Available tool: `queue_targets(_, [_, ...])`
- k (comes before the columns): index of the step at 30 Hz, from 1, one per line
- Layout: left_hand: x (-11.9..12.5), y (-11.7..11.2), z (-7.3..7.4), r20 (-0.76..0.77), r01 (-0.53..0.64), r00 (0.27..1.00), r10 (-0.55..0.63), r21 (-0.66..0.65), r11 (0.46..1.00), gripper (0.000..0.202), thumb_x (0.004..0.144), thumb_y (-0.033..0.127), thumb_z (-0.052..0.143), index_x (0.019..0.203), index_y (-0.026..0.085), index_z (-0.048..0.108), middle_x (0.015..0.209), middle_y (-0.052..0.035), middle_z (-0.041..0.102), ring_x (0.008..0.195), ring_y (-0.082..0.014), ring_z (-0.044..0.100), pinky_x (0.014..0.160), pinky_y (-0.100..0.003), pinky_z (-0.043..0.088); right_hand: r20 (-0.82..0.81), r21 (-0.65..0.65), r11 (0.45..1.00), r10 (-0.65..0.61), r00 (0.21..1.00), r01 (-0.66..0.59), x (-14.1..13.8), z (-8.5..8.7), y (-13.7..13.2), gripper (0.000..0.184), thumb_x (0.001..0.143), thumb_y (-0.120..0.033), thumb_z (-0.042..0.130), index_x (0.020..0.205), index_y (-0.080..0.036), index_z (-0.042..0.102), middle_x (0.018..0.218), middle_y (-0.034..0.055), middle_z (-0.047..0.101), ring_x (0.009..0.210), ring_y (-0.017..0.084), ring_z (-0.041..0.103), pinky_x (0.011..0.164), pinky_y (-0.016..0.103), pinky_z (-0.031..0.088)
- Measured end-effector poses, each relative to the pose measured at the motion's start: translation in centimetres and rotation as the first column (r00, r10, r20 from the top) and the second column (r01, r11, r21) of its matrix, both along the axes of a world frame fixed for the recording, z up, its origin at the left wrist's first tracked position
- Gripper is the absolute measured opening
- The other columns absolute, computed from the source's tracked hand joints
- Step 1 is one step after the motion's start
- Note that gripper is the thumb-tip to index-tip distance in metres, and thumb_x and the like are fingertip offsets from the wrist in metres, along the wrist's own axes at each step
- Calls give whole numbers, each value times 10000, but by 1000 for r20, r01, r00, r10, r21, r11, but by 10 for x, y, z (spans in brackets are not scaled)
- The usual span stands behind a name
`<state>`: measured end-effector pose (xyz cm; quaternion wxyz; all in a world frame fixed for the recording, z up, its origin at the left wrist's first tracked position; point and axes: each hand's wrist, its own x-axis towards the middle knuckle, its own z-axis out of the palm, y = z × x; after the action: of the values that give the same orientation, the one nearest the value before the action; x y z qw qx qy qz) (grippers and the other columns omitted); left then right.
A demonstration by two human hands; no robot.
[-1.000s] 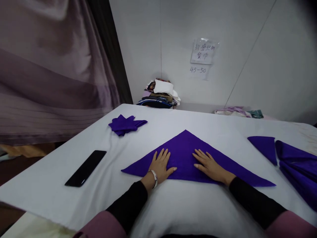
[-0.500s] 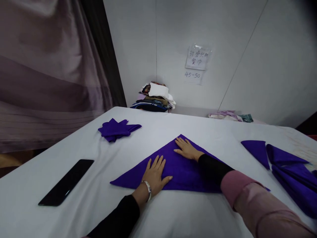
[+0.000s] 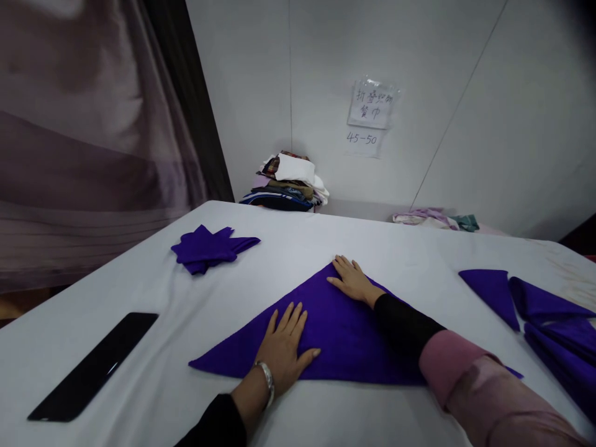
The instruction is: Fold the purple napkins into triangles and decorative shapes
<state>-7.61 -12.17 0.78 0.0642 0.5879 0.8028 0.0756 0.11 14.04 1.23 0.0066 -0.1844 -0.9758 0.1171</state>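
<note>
A purple cloth napkin [image 3: 342, 344] lies on the white-covered table, folded into a wide triangle with its point away from me. My left hand [image 3: 285, 351], a silver bracelet at its wrist, rests flat on the left half with the fingers spread. Near the far point, my right hand [image 3: 352, 280] also lies flat, its fingertips covering the tip. Part of the napkin's right side is hidden under my right forearm. Neither hand grips anything.
A crumpled purple napkin [image 3: 207, 248] is at the far left, and a black phone-like slab [image 3: 95, 366] at the near left. Folded purple cloths [image 3: 554, 304] lie on the right. Behind the table are stacked clothes [image 3: 288, 183] and a wall with paper signs [image 3: 370, 112].
My right hand has slid slightly outward so its fingertips now cover the triangle's tip. The left hand stays flat on the cloth. The whole view has shifted a little.
</note>
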Motion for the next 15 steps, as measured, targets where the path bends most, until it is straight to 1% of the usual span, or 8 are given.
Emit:
queue_targets(3, [0, 0, -2, 4, 8, 1000, -8, 6, 1000, 756, 845, 664, 268, 1418, 171, 296, 1498, -103, 256, 1383, -293, 179, 1104, -544, 140, 5, 19, 998, -52, 999, 52, -2, -4, 6, 828, 862, -690, 147, 1445, -110, 236, 1517, 124, 161, 1394, 260, 101, 1110, 466, 77])
queue_targets(8, [-1, 0, -2, 11, 14, 1000, -14, 34, 999, 742, 847, 656, 293, 1419, 183, 293, 1497, -105, 262, 1385, -290, 172, 1104, -545, 134, -1, 50, 997, -52, 999, 52, -1, -11, 7, 833, 857, -696, 127, 1447, -118, 232, 1517, 112, 171, 1395, 243, 108, 1113, 451, 86])
queue_targets(12, [2, -1, 4, 55, 5, 998, -6, 17, 1000, 768, 830, 680, 304, 1415, 180, 297, 1499, -109, 253, 1389, -285, 156, 1109, -538, 120, 11, 78, 995, -63, 998, 62, 0, -14, 9, 817, 862, -685, 131, 1446, -124, 237, 1517, 105, 173, 1393, 247, 116, 1110, 458, 104])
queue_targets(15, [11, -2, 12, 81, 2, 997, -5, 43, 999, 794, 816, 699, 308, 1412, 175, 295, 1503, -119, 238, 1393, -290, 133, 1106, -555, 97, 16, 92, 994, -67, 998, 66, 0, -17, 11, 800, 870, -669, 125, 1446, -124, 237, 1517, 105, 177, 1393, 249, 113, 1111, 463, 105])
